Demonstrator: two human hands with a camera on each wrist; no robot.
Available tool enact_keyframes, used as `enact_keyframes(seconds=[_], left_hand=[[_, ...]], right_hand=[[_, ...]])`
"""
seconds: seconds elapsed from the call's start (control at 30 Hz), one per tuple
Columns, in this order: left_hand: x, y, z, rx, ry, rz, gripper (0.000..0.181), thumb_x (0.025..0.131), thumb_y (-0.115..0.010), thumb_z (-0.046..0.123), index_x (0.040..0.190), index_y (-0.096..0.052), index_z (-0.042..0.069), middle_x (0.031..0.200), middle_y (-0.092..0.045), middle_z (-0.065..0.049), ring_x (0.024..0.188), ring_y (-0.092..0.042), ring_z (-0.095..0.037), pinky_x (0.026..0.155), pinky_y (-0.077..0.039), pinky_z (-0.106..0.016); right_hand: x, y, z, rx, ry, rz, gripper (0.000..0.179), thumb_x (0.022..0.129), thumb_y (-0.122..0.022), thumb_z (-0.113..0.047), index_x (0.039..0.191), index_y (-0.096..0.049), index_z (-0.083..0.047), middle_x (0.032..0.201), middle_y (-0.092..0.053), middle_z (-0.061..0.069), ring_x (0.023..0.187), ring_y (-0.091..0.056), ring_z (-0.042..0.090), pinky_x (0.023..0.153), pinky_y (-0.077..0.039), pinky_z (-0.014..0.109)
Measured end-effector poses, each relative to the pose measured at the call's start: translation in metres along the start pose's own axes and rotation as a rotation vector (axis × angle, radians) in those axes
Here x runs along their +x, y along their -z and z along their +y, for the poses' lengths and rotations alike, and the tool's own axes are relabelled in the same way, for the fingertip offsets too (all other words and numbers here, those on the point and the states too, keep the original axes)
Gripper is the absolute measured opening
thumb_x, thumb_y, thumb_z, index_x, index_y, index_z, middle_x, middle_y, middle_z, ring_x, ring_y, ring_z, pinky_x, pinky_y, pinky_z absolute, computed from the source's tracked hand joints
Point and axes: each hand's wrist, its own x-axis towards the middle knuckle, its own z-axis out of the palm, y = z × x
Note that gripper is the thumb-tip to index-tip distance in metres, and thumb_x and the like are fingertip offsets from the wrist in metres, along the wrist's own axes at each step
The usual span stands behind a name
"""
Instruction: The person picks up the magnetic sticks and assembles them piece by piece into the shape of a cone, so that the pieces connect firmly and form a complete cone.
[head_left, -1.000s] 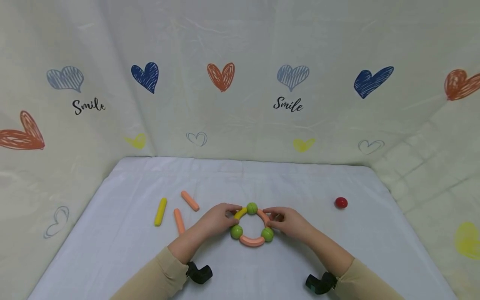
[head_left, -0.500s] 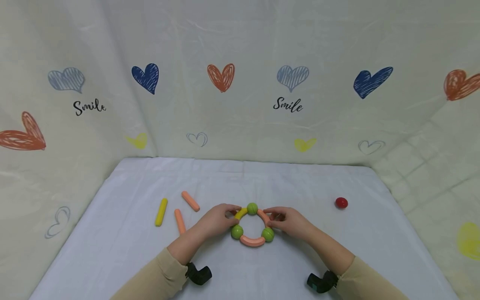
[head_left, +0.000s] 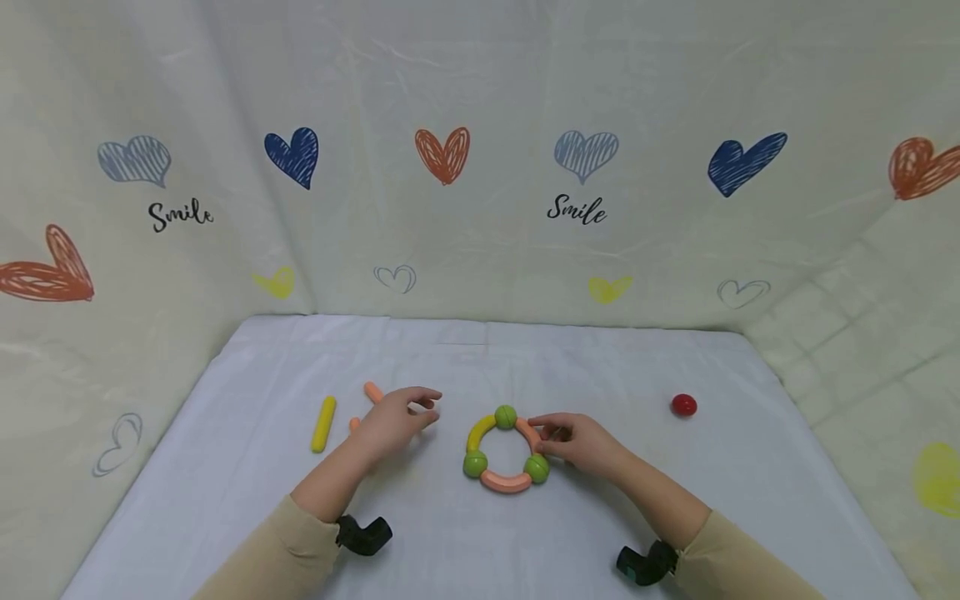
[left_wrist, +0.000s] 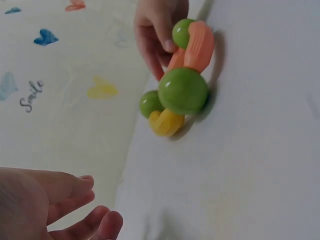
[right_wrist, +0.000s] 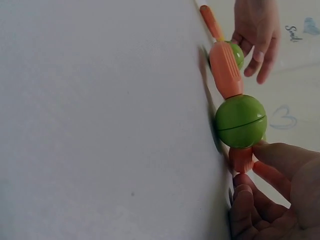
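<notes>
A ring of green balls joined by curved rods lies mid-table. Its left rod is yellow [head_left: 477, 432]; the front rod [head_left: 506, 482] and right rod [head_left: 531, 435] are orange. My right hand [head_left: 581, 443] pinches the right rod between thumb and fingers, beside a green ball [right_wrist: 242, 121]. Apart from the ring, to its left, my left hand [head_left: 396, 423] hovers with loosely bent fingers and nothing in them. Beneath and behind it are two straight orange rods, mostly hidden, the farther one [head_left: 372, 392] showing its end. In the left wrist view the yellow rod [left_wrist: 167, 123] is free of fingers.
A straight yellow rod [head_left: 323, 424] lies left of my left hand. Far to the right sits a red ball [head_left: 683, 405]. The white-covered table [head_left: 600, 367] meets a fabric wall [head_left: 495, 242] printed with hearts at the back and sides.
My left hand has let go of the ring's yellow rod and moved left, over the loose orange rods. My right hand keeps its pinch, and the ring stays in place.
</notes>
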Motion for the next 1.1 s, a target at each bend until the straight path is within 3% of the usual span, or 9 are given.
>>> enact_keyframes(seconds=[0.13, 0.3, 0.47, 0.67, 0.8, 0.93, 1.03, 1.1], left_hand=[[-0.006, 0.026, -0.01, -0.028, 0.018, 0.056, 0.037, 0.097, -0.065, 0.024, 0.133, -0.063, 0.02, 0.118, -0.063, 0.004, 0.098, -0.063, -0.016, 0.081, -0.05, -0.037], [-0.018, 0.054, -0.023, -0.04, 0.07, 0.092, 0.039, 0.1, -0.06, 0.028, 0.138, -0.058, 0.019, 0.126, -0.059, 0.0, 0.107, -0.057, -0.022, 0.09, -0.043, -0.042], [-0.022, 0.07, -0.034, 0.068, 0.075, 0.128, 0.04, 0.101, -0.057, 0.033, 0.138, -0.058, 0.017, 0.128, -0.06, -0.004, 0.11, -0.055, -0.026, 0.085, -0.044, -0.041], [-0.014, 0.072, -0.043, 0.228, 0.088, 0.154, 0.039, 0.1, -0.059, 0.032, 0.136, -0.06, 0.017, 0.127, -0.061, -0.009, 0.104, -0.06, -0.027, 0.079, -0.047, -0.04], [-0.007, 0.069, -0.044, 0.265, 0.115, 0.116, 0.041, 0.1, -0.058, 0.033, 0.138, -0.057, 0.017, 0.128, -0.06, -0.009, 0.105, -0.057, -0.026, 0.08, -0.046, -0.039], [-0.002, 0.066, -0.044, 0.286, 0.12, 0.099, 0.042, 0.1, -0.058, 0.034, 0.138, -0.058, 0.016, 0.126, -0.062, -0.009, 0.112, -0.055, -0.027, 0.088, -0.045, -0.043], [0.001, 0.063, -0.044, 0.266, 0.127, 0.061, 0.041, 0.102, -0.055, 0.036, 0.139, -0.057, 0.018, 0.097, -0.073, -0.007, 0.128, -0.048, -0.025, 0.1, -0.039, -0.045], [0.003, 0.061, -0.044, 0.245, 0.132, 0.04, 0.043, 0.103, -0.053, 0.037, 0.141, -0.055, 0.018, 0.075, -0.073, -0.004, 0.136, -0.042, -0.022, 0.106, -0.035, -0.046]], right_hand=[[-0.001, 0.0, -0.001, 0.002, -0.003, 0.007, 0.038, 0.088, -0.076, -0.018, 0.126, -0.069, -0.013, 0.093, -0.061, -0.001, 0.076, -0.053, 0.017, 0.058, -0.046, 0.028], [-0.001, -0.002, -0.001, 0.004, -0.025, 0.016, 0.039, 0.088, -0.076, -0.018, 0.126, -0.069, -0.013, 0.093, -0.06, -0.001, 0.075, -0.053, 0.016, 0.057, -0.046, 0.029], [-0.001, -0.002, -0.001, 0.017, -0.039, 0.015, 0.039, 0.088, -0.076, -0.017, 0.126, -0.069, -0.014, 0.093, -0.06, 0.0, 0.072, -0.053, 0.017, 0.056, -0.046, 0.029], [0.001, -0.001, 0.0, 0.014, -0.021, 0.016, 0.039, 0.088, -0.076, -0.017, 0.126, -0.069, -0.014, 0.093, -0.061, 0.0, 0.073, -0.053, 0.017, 0.056, -0.047, 0.029], [0.001, -0.002, 0.002, 0.004, -0.025, 0.022, 0.038, 0.087, -0.077, -0.018, 0.125, -0.07, -0.014, 0.092, -0.06, -0.001, 0.073, -0.053, 0.017, 0.056, -0.047, 0.029], [0.002, -0.003, 0.003, -0.002, -0.035, 0.029, 0.038, 0.087, -0.077, -0.019, 0.124, -0.07, -0.016, 0.092, -0.061, -0.001, 0.074, -0.053, 0.017, 0.057, -0.046, 0.028], [0.002, -0.003, 0.002, 0.009, -0.035, 0.025, 0.037, 0.087, -0.077, -0.018, 0.124, -0.07, -0.016, 0.092, -0.061, -0.001, 0.073, -0.053, 0.017, 0.056, -0.046, 0.029], [0.002, -0.002, 0.003, 0.011, -0.031, 0.022, 0.038, 0.087, -0.077, -0.018, 0.124, -0.07, -0.016, 0.092, -0.061, -0.001, 0.073, -0.053, 0.017, 0.056, -0.046, 0.029]])
